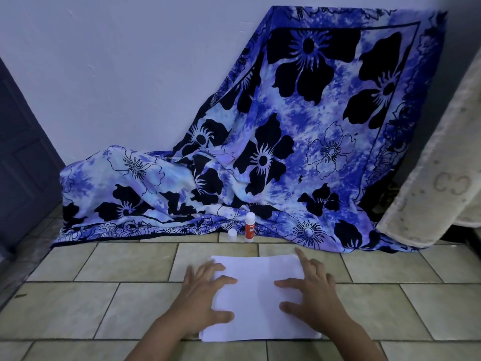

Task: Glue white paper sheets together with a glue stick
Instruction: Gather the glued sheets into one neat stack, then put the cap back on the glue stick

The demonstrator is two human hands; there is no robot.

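Starting at the far left, a dark panelled door (23,152) stands against the pale wall (117,74), with the tiled floor (104,308) running across the whole lower view.

Left hand (205,290): flat, fingers spread, laid over the left edge of the white paper sheets (257,300), with the thumb towards the near corner. It grips nothing.

White paper sheets: lying flat on the floor tiles between the two hands, slightly skewed to the tile lines. The near edge appears to show more than one layer, but the count cannot be made out.

Beyond the paper, apart from it, a small white cap (232,234) stands on the floor. Just beside it on the right stands the glue stick (250,227) — upright, red label, white top, at the hem of the cloth. Neither hand touches it.

Right hand (309,290): flat, fingers spread, pressing on the right side of the sheets; the forefinger reaches to the far right corner.

A blue and black flowered cloth (286,126) is draped from the wall down to the floor behind the glue stick — its lower edge rumpled on the tiles.

At the far right a cream textured rug (437,178) hangs down at a slant, overlapping the cloth's right border.
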